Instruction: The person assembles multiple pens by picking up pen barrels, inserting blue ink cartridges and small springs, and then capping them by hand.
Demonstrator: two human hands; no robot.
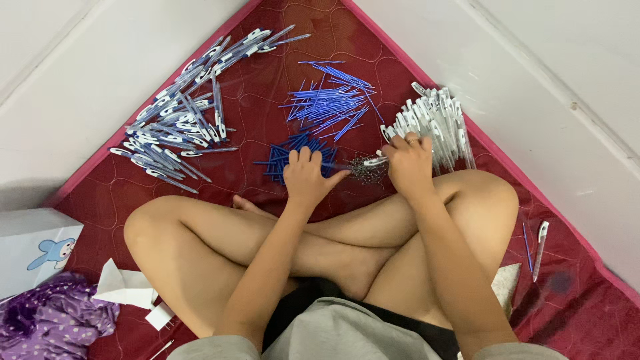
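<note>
Lying between hands [357, 172]: springs [365, 170]

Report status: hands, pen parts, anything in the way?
Left hand on blue refill pile. Right hand closed on a pen barrel over the spring pile. Assembled pens far left; nothing blocking.

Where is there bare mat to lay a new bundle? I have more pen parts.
Free: the red quilted mat between the finished blue-and-white pens and the knee, and its top corner. Crowded: the middle, with thin blue refills, white barrels and both hands.
</note>
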